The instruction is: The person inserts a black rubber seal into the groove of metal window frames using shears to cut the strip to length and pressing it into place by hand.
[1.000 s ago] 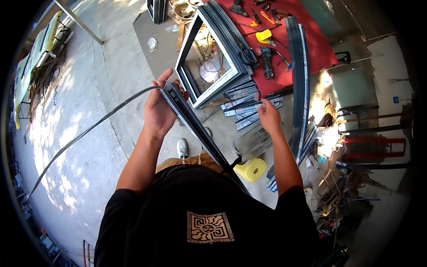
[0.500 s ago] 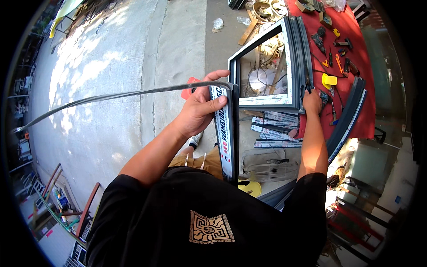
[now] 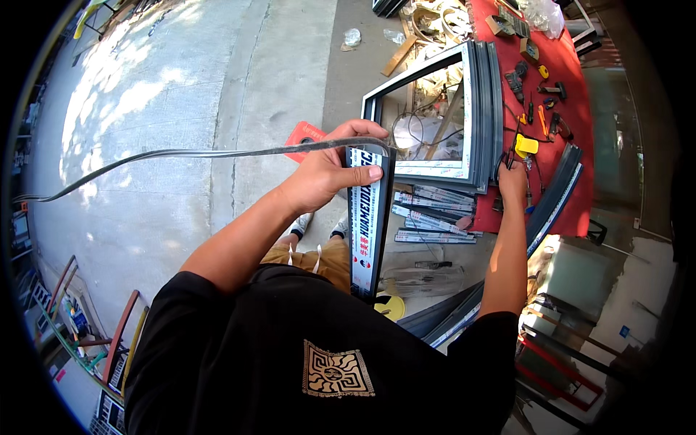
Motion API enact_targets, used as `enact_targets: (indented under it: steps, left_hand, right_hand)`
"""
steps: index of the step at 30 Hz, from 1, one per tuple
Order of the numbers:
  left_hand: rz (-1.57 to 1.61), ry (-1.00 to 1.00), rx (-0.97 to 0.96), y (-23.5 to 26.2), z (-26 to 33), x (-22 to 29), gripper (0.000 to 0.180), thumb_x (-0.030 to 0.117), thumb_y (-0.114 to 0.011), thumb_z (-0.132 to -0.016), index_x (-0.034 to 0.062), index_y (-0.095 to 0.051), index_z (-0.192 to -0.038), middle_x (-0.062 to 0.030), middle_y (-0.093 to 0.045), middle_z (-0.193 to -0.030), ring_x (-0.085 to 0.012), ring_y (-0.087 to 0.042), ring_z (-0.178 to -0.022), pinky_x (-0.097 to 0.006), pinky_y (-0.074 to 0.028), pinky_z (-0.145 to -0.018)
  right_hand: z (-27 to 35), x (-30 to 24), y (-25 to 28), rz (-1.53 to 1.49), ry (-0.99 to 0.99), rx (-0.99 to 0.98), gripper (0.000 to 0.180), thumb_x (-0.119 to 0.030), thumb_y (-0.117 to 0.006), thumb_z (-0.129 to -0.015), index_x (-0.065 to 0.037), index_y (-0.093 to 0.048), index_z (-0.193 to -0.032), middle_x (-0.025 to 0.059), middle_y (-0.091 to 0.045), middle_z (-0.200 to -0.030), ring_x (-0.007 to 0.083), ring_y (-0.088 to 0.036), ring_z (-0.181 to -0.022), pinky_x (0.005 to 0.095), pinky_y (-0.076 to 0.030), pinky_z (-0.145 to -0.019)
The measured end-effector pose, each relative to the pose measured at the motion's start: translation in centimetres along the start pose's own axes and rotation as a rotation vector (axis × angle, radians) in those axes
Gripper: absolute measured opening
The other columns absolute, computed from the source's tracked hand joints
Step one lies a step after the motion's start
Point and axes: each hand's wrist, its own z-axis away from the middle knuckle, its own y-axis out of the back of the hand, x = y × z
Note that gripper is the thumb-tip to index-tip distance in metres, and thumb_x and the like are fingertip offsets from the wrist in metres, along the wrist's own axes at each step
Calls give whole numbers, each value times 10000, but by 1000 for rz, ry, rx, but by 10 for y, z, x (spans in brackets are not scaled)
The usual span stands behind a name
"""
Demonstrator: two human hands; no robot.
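Observation:
My left hand (image 3: 330,167) is closed around the upper end of a dark metal profile (image 3: 368,232), its thumb pressing on the white printed film. The profile stands nearly upright against my front. A long grey sealing strip (image 3: 239,152) bends over its top and trails far to the left. At the edge of the red table my right hand (image 3: 512,177) is closed on a slim dark tool that looks like scissors (image 3: 510,155); the fingers partly hide it. Beside that hand stand dark window frames (image 3: 475,116) with white film.
On the red-covered table (image 3: 573,196) lie a drill (image 3: 515,80), a hammer (image 3: 554,90), a yellow tool (image 3: 525,146) and several hand tools. Short profiles (image 3: 435,217) are stacked below the frames. A long profile (image 3: 554,203) crosses at right. A red stool (image 3: 301,138) stands behind my left hand.
My right hand, with the dark tool, has moved slightly toward me and away from the window frames. The strip's far end has shifted, and the whole view has turned a little.

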Motion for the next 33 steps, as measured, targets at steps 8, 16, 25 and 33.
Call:
enact_targets:
  steps: [8, 16, 25, 33]
  left_hand:
    - [78, -13, -121, -2, -9, 0, 670, 74, -836, -953, 94, -485, -1522, 3, -678, -1219, -93, -645, -1119, -272, -517, -997]
    - [142, -31, -133, -5, -2, 10, 794, 4, -818, -946, 122, -391, -1605, -5, -699, -1172, -89, -650, -1098, -278, -523, -1014]
    - [244, -81, -116, -2, 3, 9, 1026, 7, -844, -915, 139, -231, -1727, -22, -714, -1183, -122, -669, -1126, -296, -519, -1049]
    - [329, -61, -101, 2, 10, 13, 1053, -19, -841, -908, 139, -211, -1737, -48, -727, -1226, -122, -667, -1171, -298, -521, -1058]
  right_hand:
    - [185, -104, 186, -214, 472, -308, 381, -156, -896, -876, -22, -610, -1090, 71, -648, -723, 191, -589, -632, 337, -468, -630]
    - [282, -200, 271, 338, 719, -345, 626, -371, -977, -738, -60, -624, -1150, 141, -680, -849, 355, -695, -787, 454, -527, -710]
    - [301, -281, 278, 673, 684, -430, 636, -525, -870, -818, -33, -609, -1126, 212, -732, -899, 442, -726, -919, 542, -535, -788]
    - [288, -303, 270, 722, 789, -484, 670, -599, -814, -864, -22, -625, -1148, 206, -740, -895, 440, -736, -934, 543, -551, -808]
